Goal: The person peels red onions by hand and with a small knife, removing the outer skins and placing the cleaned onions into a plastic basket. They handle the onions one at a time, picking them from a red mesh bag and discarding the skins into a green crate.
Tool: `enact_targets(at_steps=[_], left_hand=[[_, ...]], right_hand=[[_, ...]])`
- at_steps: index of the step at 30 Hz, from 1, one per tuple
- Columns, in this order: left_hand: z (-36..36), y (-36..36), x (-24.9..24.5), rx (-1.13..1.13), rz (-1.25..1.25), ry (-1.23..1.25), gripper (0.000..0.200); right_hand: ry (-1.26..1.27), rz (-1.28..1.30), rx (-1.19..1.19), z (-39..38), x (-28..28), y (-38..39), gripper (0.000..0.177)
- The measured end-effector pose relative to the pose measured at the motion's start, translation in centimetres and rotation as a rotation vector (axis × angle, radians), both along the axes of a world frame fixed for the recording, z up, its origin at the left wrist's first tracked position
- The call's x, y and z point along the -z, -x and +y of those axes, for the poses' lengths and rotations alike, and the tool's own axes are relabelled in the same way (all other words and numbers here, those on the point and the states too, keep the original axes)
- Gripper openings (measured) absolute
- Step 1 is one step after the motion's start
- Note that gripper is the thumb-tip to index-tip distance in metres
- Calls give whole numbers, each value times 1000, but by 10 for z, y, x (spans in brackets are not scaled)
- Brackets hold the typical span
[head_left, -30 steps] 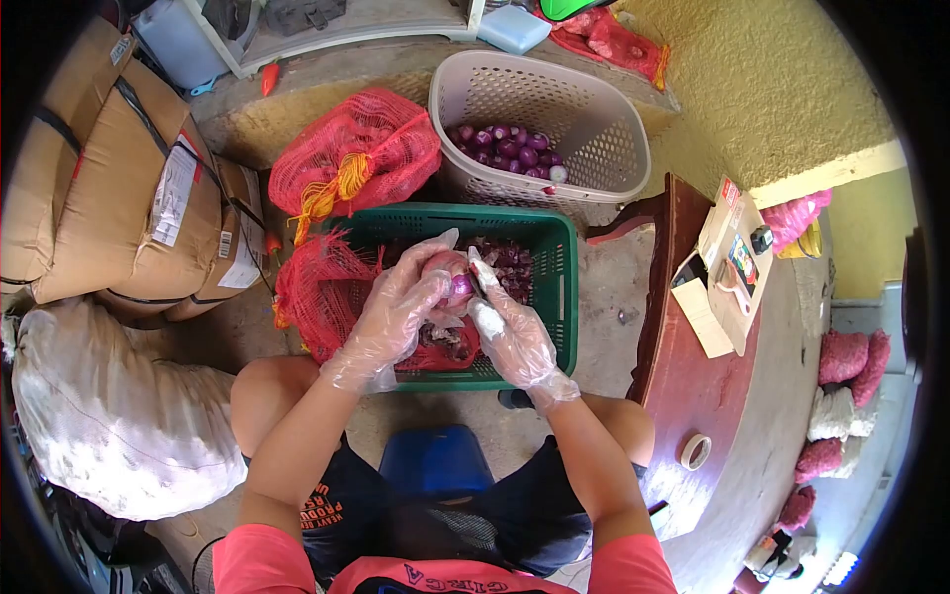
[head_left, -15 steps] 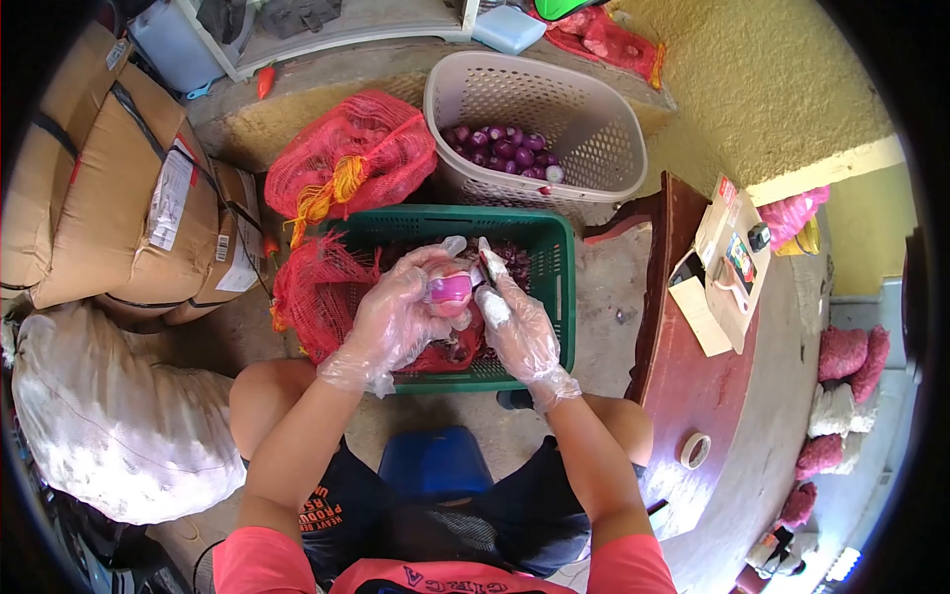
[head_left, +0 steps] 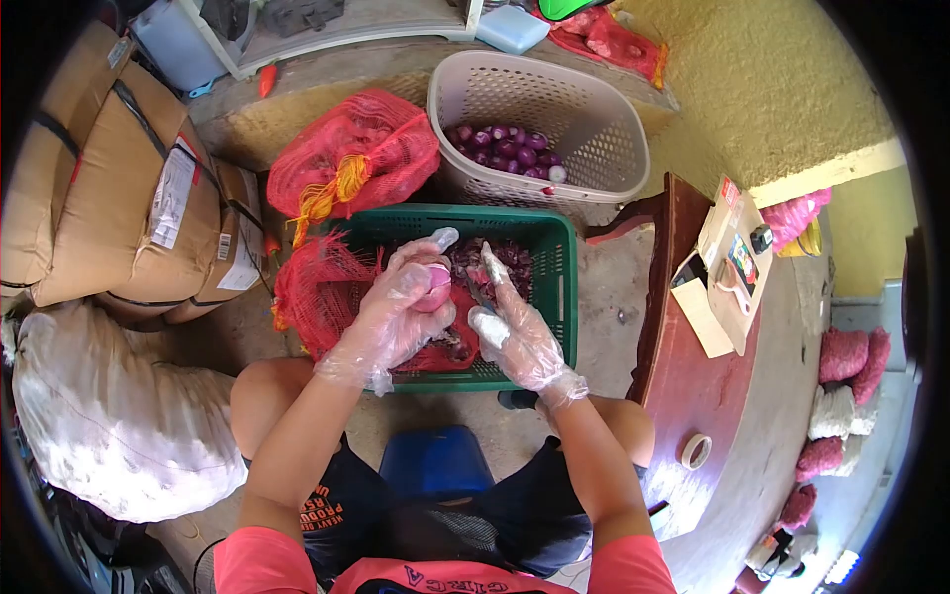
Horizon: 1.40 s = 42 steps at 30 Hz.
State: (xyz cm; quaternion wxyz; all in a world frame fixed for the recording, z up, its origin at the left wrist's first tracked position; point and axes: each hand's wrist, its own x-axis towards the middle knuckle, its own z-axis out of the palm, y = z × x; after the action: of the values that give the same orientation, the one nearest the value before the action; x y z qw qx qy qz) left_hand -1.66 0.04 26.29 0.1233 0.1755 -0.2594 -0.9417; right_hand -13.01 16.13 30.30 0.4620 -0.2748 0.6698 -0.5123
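My left hand (head_left: 389, 315), in a clear plastic glove, is closed around a partly peeled red onion (head_left: 434, 288). Close by on the right, my gloved right hand (head_left: 522, 342) has white wrapping on its thumb and index finger. Between those fingers shows a thin dark blade, seemingly a small knife (head_left: 479, 294), its handle hidden in the palm. Both hands are over a green crate (head_left: 567, 297), where dark onion skins (head_left: 512, 259) lie. A red mesh bag (head_left: 315, 302) hangs over the crate's left side and into it.
Behind the crate stands a beige perforated basket (head_left: 594, 129) with peeled onions (head_left: 507, 150). A full red mesh bag (head_left: 346, 148) sits to its left. Brown packages (head_left: 109, 198) and a white sack (head_left: 119, 416) are at left; a reddish wooden table (head_left: 708, 396) is at right.
My hands have moved slightly apart. The onion has turned and shifted a little left in my left hand, and my right fingers have opened away from it, showing the blade.
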Motion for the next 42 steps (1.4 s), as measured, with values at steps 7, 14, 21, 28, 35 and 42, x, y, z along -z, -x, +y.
enact_targets(at_steps=[7, 14, 21, 28, 35, 42], left_hand=[[6, 1, -10, 64, 68, -155, 43], [15, 7, -29, -28, -21, -206, 37], [10, 4, -17, 30, 9, -189, 36], [5, 1, -1, 109, 82, -239, 44], [9, 1, -3, 128, 94, -240, 44], [7, 1, 2, 175, 96, -250, 42]], right_hand=[[221, 83, -108, 2, 17, -7, 73], [240, 201, -100, 6, 32, -10, 66], [210, 566, -113, 5, 24, -8, 64], [265, 684, -90, 4, 30, -7, 66], [208, 681, -108, 5, 27, -6, 68], [219, 728, -50, 4, 30, -4, 63]])
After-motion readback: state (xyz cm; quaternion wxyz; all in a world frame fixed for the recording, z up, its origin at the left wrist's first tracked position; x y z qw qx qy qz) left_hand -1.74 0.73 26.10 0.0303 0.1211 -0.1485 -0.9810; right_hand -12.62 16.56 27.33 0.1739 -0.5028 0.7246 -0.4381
